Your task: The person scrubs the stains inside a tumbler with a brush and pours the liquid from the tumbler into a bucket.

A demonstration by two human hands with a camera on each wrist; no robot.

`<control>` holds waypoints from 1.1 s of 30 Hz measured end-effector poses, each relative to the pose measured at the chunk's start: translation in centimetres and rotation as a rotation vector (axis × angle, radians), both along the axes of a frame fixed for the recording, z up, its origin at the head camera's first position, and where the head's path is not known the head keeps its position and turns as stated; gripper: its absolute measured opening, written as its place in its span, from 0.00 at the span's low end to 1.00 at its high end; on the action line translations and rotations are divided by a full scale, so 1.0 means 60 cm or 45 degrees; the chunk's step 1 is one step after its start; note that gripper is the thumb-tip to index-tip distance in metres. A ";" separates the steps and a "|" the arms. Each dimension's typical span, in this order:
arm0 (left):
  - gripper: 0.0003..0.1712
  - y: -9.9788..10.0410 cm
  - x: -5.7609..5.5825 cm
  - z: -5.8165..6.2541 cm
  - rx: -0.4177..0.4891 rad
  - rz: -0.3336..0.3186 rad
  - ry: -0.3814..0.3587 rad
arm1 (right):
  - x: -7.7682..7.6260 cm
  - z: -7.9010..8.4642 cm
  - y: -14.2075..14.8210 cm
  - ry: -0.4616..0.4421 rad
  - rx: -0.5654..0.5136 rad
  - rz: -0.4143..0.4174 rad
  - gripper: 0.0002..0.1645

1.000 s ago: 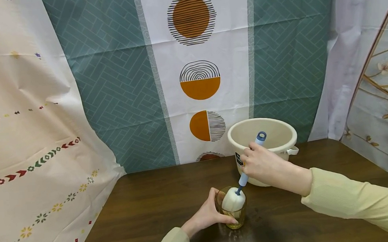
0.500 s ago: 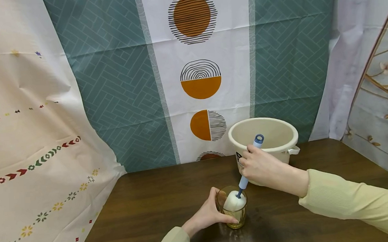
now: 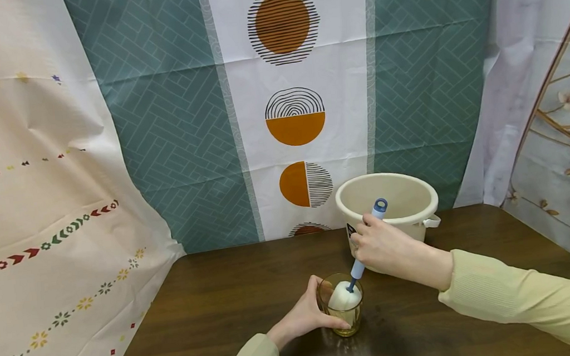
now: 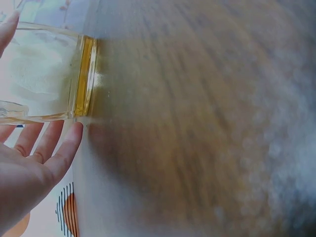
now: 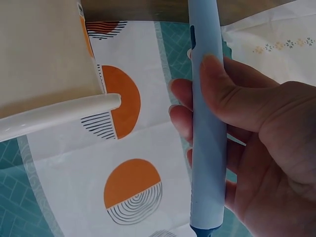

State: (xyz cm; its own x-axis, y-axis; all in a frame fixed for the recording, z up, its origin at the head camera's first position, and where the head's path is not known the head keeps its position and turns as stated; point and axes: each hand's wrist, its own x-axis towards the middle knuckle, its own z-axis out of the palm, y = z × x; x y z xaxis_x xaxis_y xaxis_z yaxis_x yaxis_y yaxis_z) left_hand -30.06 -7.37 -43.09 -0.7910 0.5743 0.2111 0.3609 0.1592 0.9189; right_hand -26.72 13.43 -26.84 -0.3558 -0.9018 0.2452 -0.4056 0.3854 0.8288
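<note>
An amber drinking glass (image 3: 345, 321) stands upright on the brown table, and my left hand (image 3: 309, 310) holds it round its left side with thumb and fingers. In the left wrist view the glass (image 4: 44, 74) shows its thick base, with a pale mass behind its wall. My right hand (image 3: 388, 248) grips the light blue handle of a cup brush (image 3: 358, 268), tilted with its ringed end up and to the right. The brush's white sponge head sits inside the glass. In the right wrist view, thumb and fingers wrap the brush handle (image 5: 207, 148).
A cream bucket (image 3: 419, 229) with a side handle stands behind my right hand, close to the back of the table (image 3: 214, 301). Patterned cloths (image 3: 180, 125) hang behind and on both sides. Small dark spots mark the table right of the glass.
Over the last second the brush has gone a little deeper into the glass, my right hand moving slightly down and left. Between the last two frames almost nothing differs. The left hand keeps its hold.
</note>
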 end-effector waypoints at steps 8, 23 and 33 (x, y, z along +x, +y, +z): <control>0.38 0.000 0.000 0.000 -0.017 0.007 -0.007 | 0.001 0.002 0.002 0.007 0.013 0.023 0.05; 0.38 0.001 0.000 0.000 -0.063 0.044 -0.011 | 0.005 0.010 0.003 -0.007 0.051 0.021 0.06; 0.37 0.002 0.000 -0.001 -0.030 0.040 0.020 | 0.008 0.020 0.006 -0.035 0.042 -0.005 0.12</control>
State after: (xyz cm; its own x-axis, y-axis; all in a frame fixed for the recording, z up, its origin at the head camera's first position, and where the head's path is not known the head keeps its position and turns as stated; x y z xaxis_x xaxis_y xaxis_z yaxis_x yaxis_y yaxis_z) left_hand -30.07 -7.28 -43.14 -0.8053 0.5542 0.2106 0.3698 0.1919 0.9091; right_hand -26.27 13.82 -25.66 -0.3653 -0.9080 0.2051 -0.4272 0.3593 0.8297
